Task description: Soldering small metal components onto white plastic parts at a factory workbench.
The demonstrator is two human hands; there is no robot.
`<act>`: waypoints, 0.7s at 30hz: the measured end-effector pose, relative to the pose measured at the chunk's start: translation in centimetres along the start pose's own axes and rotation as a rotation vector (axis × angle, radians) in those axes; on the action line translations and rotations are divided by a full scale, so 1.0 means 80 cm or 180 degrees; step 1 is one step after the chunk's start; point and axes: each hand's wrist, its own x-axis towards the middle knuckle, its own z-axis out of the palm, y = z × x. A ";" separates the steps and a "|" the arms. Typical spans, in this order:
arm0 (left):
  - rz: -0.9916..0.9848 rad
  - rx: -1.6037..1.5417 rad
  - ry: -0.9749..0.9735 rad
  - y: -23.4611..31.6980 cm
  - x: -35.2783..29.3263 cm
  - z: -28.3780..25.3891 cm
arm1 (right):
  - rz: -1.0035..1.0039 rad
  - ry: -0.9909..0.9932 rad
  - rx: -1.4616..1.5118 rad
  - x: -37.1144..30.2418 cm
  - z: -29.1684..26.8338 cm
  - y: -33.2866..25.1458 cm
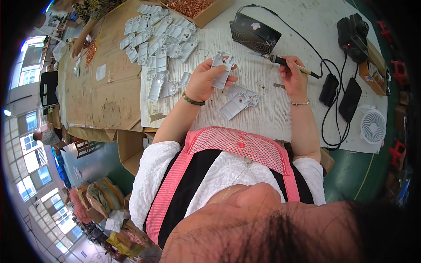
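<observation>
My left hand (206, 79) is closed round a light grey plastic housing (222, 72), with the thumb across its face. Small metal parts show near the upper end of that housing. In my right hand (294, 78) is a soldering iron (280, 61), its tip pointing left toward the housing but apart from it. A beige stick-like piece (307, 71) also shows at the right hand's fingers; I cannot tell what it is. Two more grey housings (237, 104) lie on the table just below my hands. Beyond the left hand, many similar housings (162, 37) lie in a loose pile.
A black fan unit (255, 33) stands past the iron. Its cable and black adapters (350, 100) run down the right side, near a black soldering station (352, 39) and a small white fan (373, 125). A box of copper-coloured parts (206, 17) sits at the back. Another person's arm (83, 39) reaches in far left.
</observation>
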 end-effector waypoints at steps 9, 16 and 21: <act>0.0058 0.0195 -0.0029 -0.002 -0.001 0.001 | -0.0012 -0.0005 0.0001 0.000 -0.001 0.001; -0.0007 0.0229 -0.0010 -0.002 -0.003 0.001 | -0.0055 0.0038 -0.0012 0.001 -0.001 0.001; 0.0036 0.0284 -0.0081 -0.001 -0.004 0.003 | -0.0021 -0.0016 0.0003 0.001 0.000 0.001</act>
